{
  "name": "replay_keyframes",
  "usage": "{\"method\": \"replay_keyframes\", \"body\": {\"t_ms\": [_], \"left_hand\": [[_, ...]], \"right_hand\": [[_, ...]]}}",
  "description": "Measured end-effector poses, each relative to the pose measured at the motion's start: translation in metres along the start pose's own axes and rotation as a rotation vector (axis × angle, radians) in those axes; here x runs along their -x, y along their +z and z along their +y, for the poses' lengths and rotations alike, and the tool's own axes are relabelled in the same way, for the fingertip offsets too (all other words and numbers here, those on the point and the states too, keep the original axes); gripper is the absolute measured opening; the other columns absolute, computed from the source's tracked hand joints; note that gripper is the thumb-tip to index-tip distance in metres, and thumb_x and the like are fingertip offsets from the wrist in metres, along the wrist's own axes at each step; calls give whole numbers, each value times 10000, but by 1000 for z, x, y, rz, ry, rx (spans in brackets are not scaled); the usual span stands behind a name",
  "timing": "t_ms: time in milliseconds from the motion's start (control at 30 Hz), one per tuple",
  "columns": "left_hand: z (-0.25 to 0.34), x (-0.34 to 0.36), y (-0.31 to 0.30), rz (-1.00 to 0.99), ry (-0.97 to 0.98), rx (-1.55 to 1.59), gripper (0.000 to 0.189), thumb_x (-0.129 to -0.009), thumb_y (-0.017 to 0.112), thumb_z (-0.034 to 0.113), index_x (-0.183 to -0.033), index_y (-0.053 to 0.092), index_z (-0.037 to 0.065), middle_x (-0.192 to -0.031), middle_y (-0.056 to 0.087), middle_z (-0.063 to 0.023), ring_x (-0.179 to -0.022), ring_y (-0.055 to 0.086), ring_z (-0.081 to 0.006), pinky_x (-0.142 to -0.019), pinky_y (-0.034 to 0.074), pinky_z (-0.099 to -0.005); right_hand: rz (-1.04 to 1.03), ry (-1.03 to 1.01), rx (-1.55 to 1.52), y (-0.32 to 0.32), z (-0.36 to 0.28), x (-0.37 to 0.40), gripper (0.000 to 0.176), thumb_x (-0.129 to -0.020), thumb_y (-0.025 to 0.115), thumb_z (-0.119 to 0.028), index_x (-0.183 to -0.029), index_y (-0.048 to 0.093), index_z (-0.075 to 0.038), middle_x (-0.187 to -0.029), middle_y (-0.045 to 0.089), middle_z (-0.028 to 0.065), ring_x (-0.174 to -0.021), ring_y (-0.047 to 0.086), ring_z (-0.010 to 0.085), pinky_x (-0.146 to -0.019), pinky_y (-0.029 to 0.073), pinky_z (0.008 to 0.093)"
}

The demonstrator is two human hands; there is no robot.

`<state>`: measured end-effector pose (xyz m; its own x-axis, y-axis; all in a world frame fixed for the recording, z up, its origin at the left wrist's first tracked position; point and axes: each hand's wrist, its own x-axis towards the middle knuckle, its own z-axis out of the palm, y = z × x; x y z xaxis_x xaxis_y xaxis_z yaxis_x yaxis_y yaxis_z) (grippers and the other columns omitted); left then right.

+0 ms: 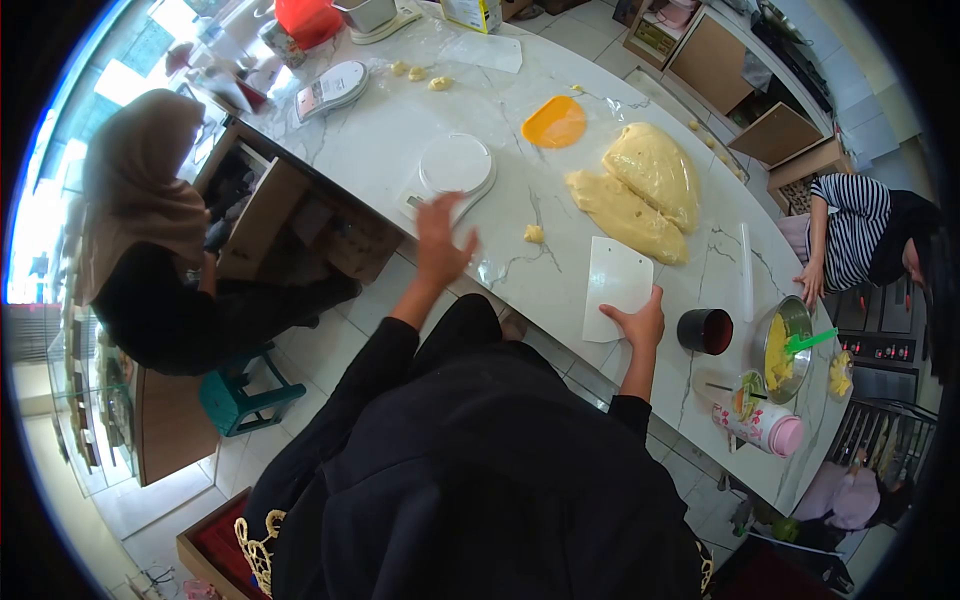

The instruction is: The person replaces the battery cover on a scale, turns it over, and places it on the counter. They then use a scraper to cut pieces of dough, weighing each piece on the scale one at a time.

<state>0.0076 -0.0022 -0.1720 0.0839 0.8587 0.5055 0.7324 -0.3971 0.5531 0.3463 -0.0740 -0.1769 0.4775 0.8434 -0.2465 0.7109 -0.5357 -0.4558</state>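
Note:
My left hand [440,243] is at the near edge of a round white kitchen scale [456,163], fingers spread and slightly blurred, with nothing in it. In my right hand [640,322] is a flat white scraper [616,285], held upright by its lower right part. Beyond the scraper lies a large mass of pale yellow dough [652,180], cut partly into two lobes. One small dough lump [534,234] rests between the scale and the scraper. An orange scraper [554,122] lies left of the dough.
At right stand a dark cup [705,331], a metal bowl [788,350] with a green spatula, and a pink-capped bottle [770,428]. A second scale [332,90] and dough lumps [438,84] are farther back. People are at left and right; a green stool [250,390] stands left.

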Motion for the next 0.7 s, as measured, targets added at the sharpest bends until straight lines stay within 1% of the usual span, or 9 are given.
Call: {"method": "replay_keyframes", "body": {"t_ms": [33,100,200,433,500,533,600,633,700], "left_hand": [[21,1,13,-31,103,96,534,-691,655,91,-1202,499,75,-1219,486,-154,-1094,478,-339,-964,346,-436],[44,2,36,-277,154,225,531,-700,651,96,-1212,513,122,-1264,463,-146,-1127,459,-349,-955,372,-427],[54,-4,63,-331,293,152,527,-710,631,78,-1219,515,150,-1294,445,-141,-1135,456,-352,-961,377,-419],[51,0,80,-405,136,193,460,-708,642,71,-1160,574,127,-1295,446,-161,-1163,445,-349,-957,389,-416],[42,0,93,-481,327,57,314,-701,631,71,-1015,633,85,-1238,493,-155,-1134,467,-327,-935,403,-407],[42,0,92,-472,320,57,314,-701,631,71,-1015,633,85,-1238,493,-155,-1134,467,-327,-935,403,-407],[43,-1,89,-199,286,-89,193,-695,612,65,-884,650,62,-1164,542,-127,-1089,495,-302,-894,426,-389],[41,-2,88,-199,285,-89,193,-695,612,65,-884,650,62,-1164,542,-127,-1089,495,-302,-894,426,-389],[34,-4,84,-499,113,-39,164,-725,605,72,-882,651,55,-1088,577,-113,-1022,536,-285,-846,452,-365]], "right_hand": [[-7,-2,-6,-1,0,0,874,-435,885,-390,-1122,426,-104,-1019,643,126,-944,616,318,-780,490,416],[-1,3,8,-3,-3,2,878,-433,885,-394,-1124,425,-106,-1019,643,126,-946,616,318,-780,490,417],[9,3,19,-2,-4,2,883,-430,886,-400,-1127,426,-110,-1019,644,126,-948,616,321,-781,491,417],[-14,21,39,0,-4,-2,899,-429,885,-406,-1146,429,-113,-1017,647,137,-953,615,328,-788,490,418],[-27,5,43,1,-1,-2,911,-427,881,-423,-1154,427,-114,-1020,646,140,-951,616,331,-793,487,422],[-22,-1,68,2,-1,-3,916,-426,878,-434,-1156,426,-115,-1022,645,141,-949,616,333,-795,486,424],[-10,-6,92,1,-1,-7,921,-425,875,-446,-1158,425,-117,-1024,644,142,-948,615,335,-797,485,425],[-5,-10,88,1,0,-6,930,-425,872,-456,-1165,421,-118,-1027,643,144,-950,614,337,-798,484,425],[-8,-10,89,3,1,-3,939,-425,869,-467,-1171,417,-118,-1029,642,146,-952,613,339,-798,484,426]]}}
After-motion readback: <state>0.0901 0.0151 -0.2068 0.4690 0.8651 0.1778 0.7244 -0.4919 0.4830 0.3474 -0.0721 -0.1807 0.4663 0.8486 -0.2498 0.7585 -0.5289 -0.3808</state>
